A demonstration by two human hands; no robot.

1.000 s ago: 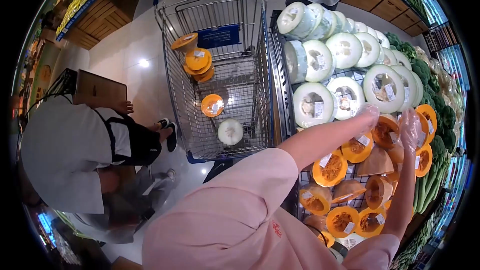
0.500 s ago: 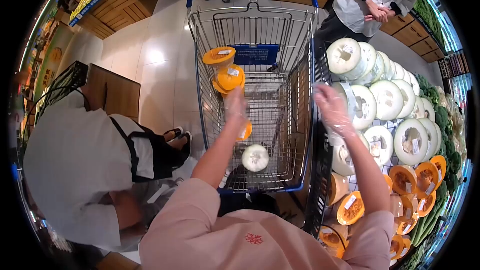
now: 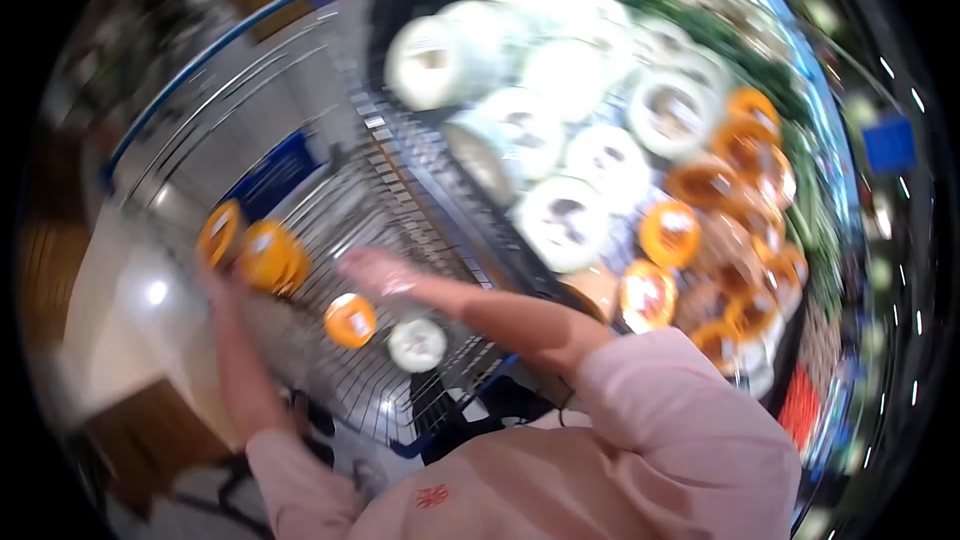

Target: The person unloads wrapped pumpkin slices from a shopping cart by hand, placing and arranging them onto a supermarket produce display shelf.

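My left hand, in a clear plastic glove, is at the lower edge of a cut pumpkin piece by the left side of the shopping cart. Blur hides its fingers, so I cannot tell whether it grips the piece. Beside it are more wrapped pumpkin pieces. My gloved right hand reaches over the cart basket with fingers extended and nothing visible in them. Below that hand lie another labelled pumpkin piece and a pale round winter melon piece.
Right of the cart, a black-edged display holds cut winter melons and pumpkin halves. Leafy greens line its far side. A person in dark trousers stands beyond the display. A wooden crate sits at lower left.
My view has turned right, so the cart appears tilted left. My right hand has moved from the melon display to over the cart; my left hand has shifted to the outermost pumpkin piece.
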